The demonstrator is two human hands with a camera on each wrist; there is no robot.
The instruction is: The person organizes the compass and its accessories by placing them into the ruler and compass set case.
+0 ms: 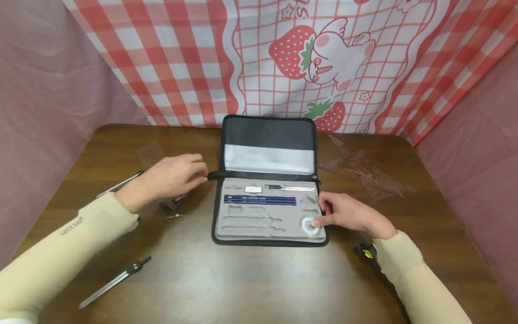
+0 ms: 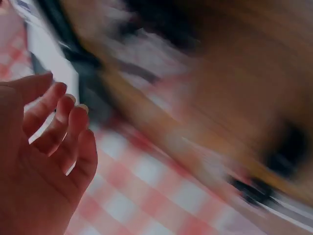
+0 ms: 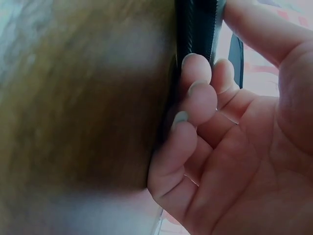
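An open black zip case (image 1: 270, 244) lies on the table, its lid standing up behind a grey foam insert (image 1: 251, 229). The insert holds blue pencils (image 1: 260, 200), a white eraser (image 1: 253, 190), a metal compass-like tool (image 1: 289, 188) and a round white ring-shaped piece (image 1: 306, 226). At the case's right edge my right hand (image 1: 350, 213) grips its side, thumb on the round piece; the right wrist view shows curled fingers against the black wall. My left hand (image 1: 171, 175) hovers near the case's left strap (image 1: 215, 175), fingers loosely bent around nothing, also in the left wrist view (image 2: 54, 142).
A metal compass (image 1: 115, 282) lies at the front left. Beside the left forearm are a thin silver tool (image 1: 120, 183) and a small brass-coloured piece (image 1: 175, 216). Clear set squares (image 1: 362, 168) overlap at the back right. A dark item with a yellow patch (image 1: 366, 253) sits under the right wrist.
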